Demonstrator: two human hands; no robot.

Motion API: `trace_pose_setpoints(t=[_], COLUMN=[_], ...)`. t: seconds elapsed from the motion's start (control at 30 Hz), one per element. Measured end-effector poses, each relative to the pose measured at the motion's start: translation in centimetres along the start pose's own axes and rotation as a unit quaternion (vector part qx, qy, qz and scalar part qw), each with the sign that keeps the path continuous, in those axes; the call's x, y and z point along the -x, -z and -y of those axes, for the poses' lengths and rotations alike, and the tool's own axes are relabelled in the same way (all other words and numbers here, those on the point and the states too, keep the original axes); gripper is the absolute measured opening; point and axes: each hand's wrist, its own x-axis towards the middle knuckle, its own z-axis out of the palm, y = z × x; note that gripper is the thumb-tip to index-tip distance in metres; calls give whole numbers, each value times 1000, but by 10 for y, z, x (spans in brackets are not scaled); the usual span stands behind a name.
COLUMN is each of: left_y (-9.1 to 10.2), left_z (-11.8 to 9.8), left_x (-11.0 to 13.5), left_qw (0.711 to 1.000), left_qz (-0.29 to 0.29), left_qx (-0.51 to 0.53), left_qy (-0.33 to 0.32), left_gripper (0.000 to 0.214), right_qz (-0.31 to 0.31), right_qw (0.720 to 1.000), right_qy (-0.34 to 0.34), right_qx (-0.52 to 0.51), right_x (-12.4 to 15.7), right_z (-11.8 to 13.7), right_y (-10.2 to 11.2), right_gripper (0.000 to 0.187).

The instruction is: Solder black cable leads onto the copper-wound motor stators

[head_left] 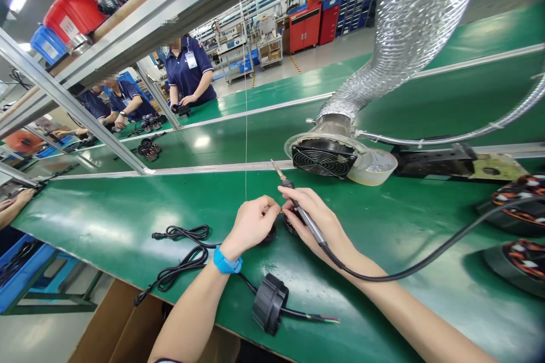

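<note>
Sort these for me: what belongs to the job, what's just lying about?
Job: soldering iron, held in the right hand; dark part, mostly hidden by the left hand; likely the black cap, coiled cables and fan.

Lying about, it seems: red bin; blue bin; cardboard box.

no text can be read. a white label [68,26] is seen on the red bin [85,10] and a pale label [50,50] on the blue bin [39,39]; on a co-worker's shirt [176,71] a badge [191,60] is worn. their print cannot be made out.
</note>
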Motion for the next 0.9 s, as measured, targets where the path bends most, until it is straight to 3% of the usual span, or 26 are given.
trace_pose_setpoints(t=[0.3, 0.43, 0.63, 0.9], left_y=[16, 17, 14, 12], left_z=[-4, -5, -8, -5], left_x=[3, 0, -3, -7], left_qw=[994, 994, 997, 998], left_qz=[102, 105, 46, 65], left_qx=[29, 20, -53, -14], left_qy=[-12, 1, -28, 8], left_gripper=[31, 27, 24, 26], right_qz=[-9, -11, -18, -19], right_qw=[1000, 1000, 999, 999], right_qy=[0, -16, -27, -27], right_qx=[-3, -14, -19, -15], right_x=[3, 6, 6, 7], right_z=[2, 0, -1, 1], right_y=[1, -1, -2, 0], right_gripper=[38, 38, 40, 37])
